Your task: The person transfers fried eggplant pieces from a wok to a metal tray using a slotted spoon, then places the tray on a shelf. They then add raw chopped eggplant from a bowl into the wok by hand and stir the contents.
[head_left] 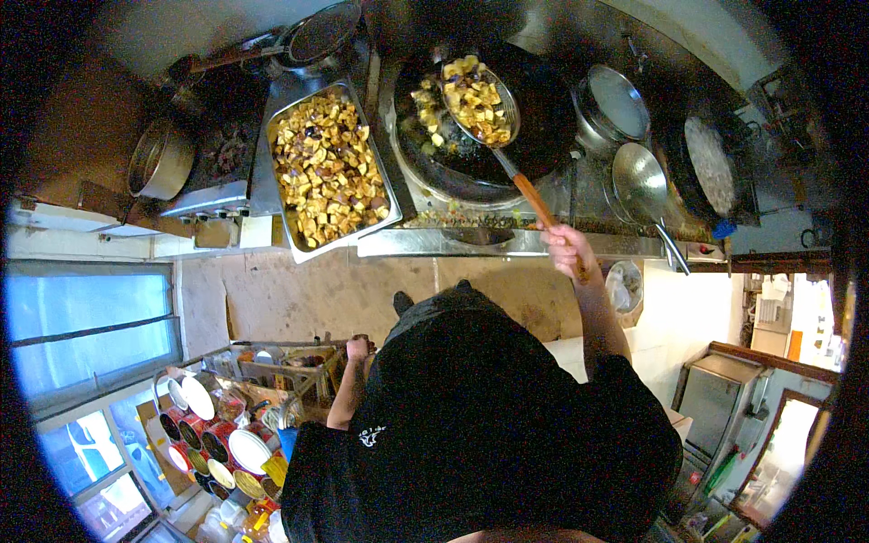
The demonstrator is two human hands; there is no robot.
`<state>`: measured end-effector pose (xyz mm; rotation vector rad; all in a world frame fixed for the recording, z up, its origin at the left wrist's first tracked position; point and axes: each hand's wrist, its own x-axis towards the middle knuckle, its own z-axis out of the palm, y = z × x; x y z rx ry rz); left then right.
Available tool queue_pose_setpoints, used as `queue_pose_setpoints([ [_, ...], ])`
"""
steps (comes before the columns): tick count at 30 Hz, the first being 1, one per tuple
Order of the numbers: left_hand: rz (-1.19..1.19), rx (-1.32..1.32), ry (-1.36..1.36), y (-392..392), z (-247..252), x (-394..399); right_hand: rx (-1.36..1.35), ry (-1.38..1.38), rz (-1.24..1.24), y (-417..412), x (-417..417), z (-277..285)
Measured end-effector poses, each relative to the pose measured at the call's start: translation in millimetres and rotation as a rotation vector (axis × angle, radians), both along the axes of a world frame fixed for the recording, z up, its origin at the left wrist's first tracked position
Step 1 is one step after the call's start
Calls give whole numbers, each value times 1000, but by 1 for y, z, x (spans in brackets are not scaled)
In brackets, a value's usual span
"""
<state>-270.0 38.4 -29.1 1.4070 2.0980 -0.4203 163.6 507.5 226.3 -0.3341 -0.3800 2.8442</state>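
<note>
My right hand (569, 250) grips the wooden handle of a metal strainer ladle (510, 125). Its bowl, heaped with browned vegetable pieces (475, 102) that look like diced eggplant, is over a large dark wok (543, 146). More pieces lie in the wok beside the ladle, at its left. Left of the wok, a rectangular steel tray (290, 234) is filled with similar browned pieces. My left hand (358, 347) hangs low by my left side, away from the stove; its fingers look curled, and whether it holds anything cannot be made out.
Right of the wok are a pot of cloudy liquid (619, 105), a metal ladle (639, 178) and another wide pan (709, 163). A steel pot (161, 163) and a frying pan (324, 34) stand at the left. Behind me at the left are several cans (217, 441) and a rack (292, 370).
</note>
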Motion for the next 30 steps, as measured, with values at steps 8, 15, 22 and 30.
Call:
queue_pose_setpoints([
  [8,353,168,-142,-55,-34,-5,174,-300,-20,-12,-68,40],
  [15,42,73,40,-63,-3,0,366,-455,-149,-37,-32,41],
  [22,198,57,-61,-70,-35,0,270,-341,-129,1,-68,73],
  [30,230,158,-110,-42,-26,-34,633,-311,-395,-13,-55,193],
])
